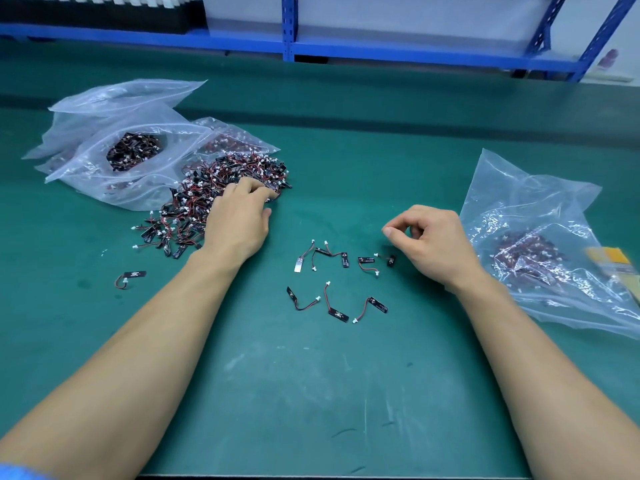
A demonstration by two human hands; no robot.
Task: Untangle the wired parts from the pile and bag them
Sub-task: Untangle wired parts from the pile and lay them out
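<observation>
A tangled pile of small wired parts (194, 206), black strips with red-black wires and white plugs, lies on the green mat at centre left. My left hand (239, 216) rests on the pile's right edge, its fingertips curled into the parts. Several separated parts (337, 280) lie spread on the mat between my hands. My right hand (429, 240) hovers just right of them, fingers curled with thumb and forefinger close together and nothing visible between them. A clear bag (540, 244) holding some parts lies at the right.
Several clear bags (117, 143), one showing parts inside, lie behind the pile at the left. One stray part (130, 278) sits alone at the left. A yellow object (611, 261) lies by the right bag. A blue shelf frame (289, 32) runs along the back.
</observation>
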